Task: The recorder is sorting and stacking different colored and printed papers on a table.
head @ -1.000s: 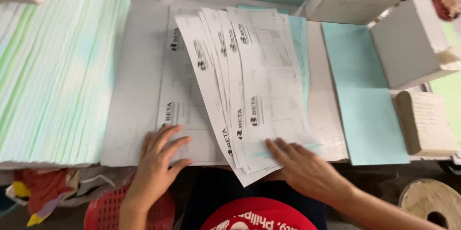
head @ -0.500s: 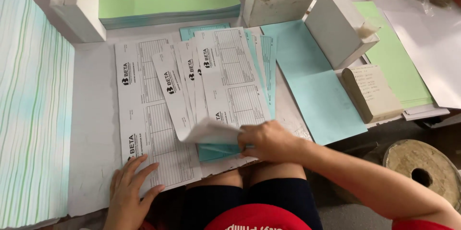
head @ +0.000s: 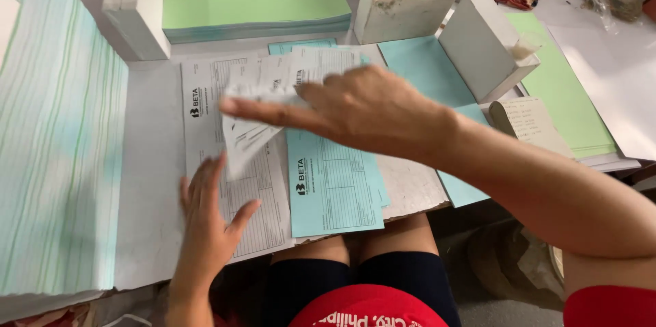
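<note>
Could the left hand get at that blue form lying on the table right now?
Probably yes. The left hand rests flat on the white form, right beside the blue form, whose lower half lies bare. The right hand hovers higher, lifting white sheets.

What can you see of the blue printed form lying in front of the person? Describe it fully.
The blue form is a thin, light blue paper sheet printed with a dark logo and a ruled table. It lies flat at the near edge of the table, slightly skewed, over more blue sheets. The right hand, carrying white forms, hangs over its top. The left hand presses a neighbouring white form.
</note>
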